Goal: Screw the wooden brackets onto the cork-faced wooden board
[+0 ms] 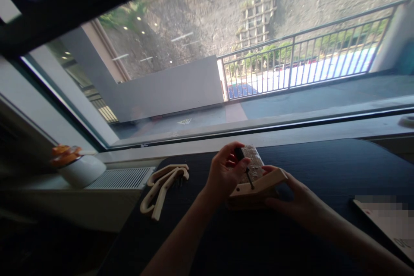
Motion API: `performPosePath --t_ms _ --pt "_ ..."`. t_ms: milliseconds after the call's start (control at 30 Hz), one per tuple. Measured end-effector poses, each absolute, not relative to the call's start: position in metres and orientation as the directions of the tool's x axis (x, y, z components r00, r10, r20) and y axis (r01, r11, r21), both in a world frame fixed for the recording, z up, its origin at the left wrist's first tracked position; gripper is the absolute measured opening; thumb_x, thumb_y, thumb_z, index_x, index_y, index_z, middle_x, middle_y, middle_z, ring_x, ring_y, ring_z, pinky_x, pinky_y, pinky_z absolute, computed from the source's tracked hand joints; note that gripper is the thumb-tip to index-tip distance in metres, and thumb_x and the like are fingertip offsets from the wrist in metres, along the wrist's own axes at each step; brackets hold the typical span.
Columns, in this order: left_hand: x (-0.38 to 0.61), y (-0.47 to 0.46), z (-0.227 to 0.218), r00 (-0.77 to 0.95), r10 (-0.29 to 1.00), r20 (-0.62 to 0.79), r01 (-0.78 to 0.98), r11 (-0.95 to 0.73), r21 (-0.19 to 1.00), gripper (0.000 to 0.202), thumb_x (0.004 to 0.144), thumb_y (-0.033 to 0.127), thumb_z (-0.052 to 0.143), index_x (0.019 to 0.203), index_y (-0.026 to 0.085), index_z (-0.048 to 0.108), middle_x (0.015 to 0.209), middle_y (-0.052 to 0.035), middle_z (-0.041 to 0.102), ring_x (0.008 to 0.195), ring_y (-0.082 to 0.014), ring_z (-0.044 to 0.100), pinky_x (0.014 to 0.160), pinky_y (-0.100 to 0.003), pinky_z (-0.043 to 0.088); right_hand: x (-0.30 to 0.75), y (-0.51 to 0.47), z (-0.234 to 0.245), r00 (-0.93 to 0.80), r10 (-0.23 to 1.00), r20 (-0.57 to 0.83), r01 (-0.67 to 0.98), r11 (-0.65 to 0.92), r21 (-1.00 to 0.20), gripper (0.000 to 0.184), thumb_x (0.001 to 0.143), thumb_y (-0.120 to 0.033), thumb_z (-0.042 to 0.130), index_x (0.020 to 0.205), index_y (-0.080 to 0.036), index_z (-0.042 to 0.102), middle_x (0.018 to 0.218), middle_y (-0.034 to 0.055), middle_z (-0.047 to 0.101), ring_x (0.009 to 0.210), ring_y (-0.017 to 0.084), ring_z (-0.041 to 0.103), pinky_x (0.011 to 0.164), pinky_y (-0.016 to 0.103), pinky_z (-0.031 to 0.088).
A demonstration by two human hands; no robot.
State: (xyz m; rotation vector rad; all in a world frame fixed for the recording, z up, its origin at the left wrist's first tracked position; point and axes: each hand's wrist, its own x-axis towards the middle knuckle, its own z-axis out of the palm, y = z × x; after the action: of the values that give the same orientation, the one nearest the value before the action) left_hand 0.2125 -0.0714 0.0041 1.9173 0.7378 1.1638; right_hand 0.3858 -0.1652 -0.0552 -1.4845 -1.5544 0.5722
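My left hand (226,168) is closed around the black handle of a screwdriver (239,154). Its thin shaft slants down, with the tip at a hole in a pale, bent wooden piece (270,182). That piece lies along the near edge of a block with a rough, light top (252,159). My right hand (284,192) grips the right end of the wooden piece and the block, thumb on the near side and fingers behind. Whether the tip sits on a screw is too small to tell.
Left on the dark table (323,172) lie more curved wooden pieces (163,189) beside several small screws (179,182). A flat device with a lit screen (384,224) is at the right. Beyond the table are a window sill, a large window and a white pot (82,170) with an orange top.
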Motion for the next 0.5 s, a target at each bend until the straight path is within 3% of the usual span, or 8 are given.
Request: performPosePath --t_ms 67,267,500 --pt "0.213 -0.071 0.003 0.424 0.782 0.456 0.057 -0.526 0.849 0.029 0.078 0.024 0.065 0.106 0.022 0.06 0.08 0.0017 0.059 0.068 -0.0088 0.054 0.061 -0.018 0.049 0.385 -0.164 -0.059 0.118 0.961 0.251 0.53 0.153 -0.834 0.06 0.07 -0.027 0.07 0.127 -0.023 0.05 0.125 0.0083 0.061 0.113 0.03 0.058 0.096 0.045 0.047" --pt "0.215 -0.072 0.003 0.427 0.789 0.441 0.002 -0.489 0.872 0.029 0.078 0.024 0.064 0.106 0.021 0.06 0.079 0.0013 0.056 0.068 -0.0093 0.052 0.055 -0.016 0.047 0.38 -0.164 -0.061 0.108 0.954 0.281 0.558 0.175 -0.811 0.047 0.073 -0.027 0.067 0.117 -0.023 0.053 0.125 0.0072 0.059 0.117 0.029 0.054 0.1 0.043 0.043" --pt "0.215 -0.072 -0.001 0.429 0.785 0.446 -0.026 -0.484 0.875 0.028 0.079 0.023 0.064 0.107 0.023 0.059 0.086 0.0007 0.058 0.072 -0.0091 0.053 0.06 -0.017 0.047 0.378 -0.158 -0.074 0.175 0.936 0.306 0.553 0.164 -0.817 0.052 0.069 -0.029 0.067 0.119 -0.022 0.054 0.126 0.0092 0.058 0.114 0.031 0.056 0.097 0.045 0.045"
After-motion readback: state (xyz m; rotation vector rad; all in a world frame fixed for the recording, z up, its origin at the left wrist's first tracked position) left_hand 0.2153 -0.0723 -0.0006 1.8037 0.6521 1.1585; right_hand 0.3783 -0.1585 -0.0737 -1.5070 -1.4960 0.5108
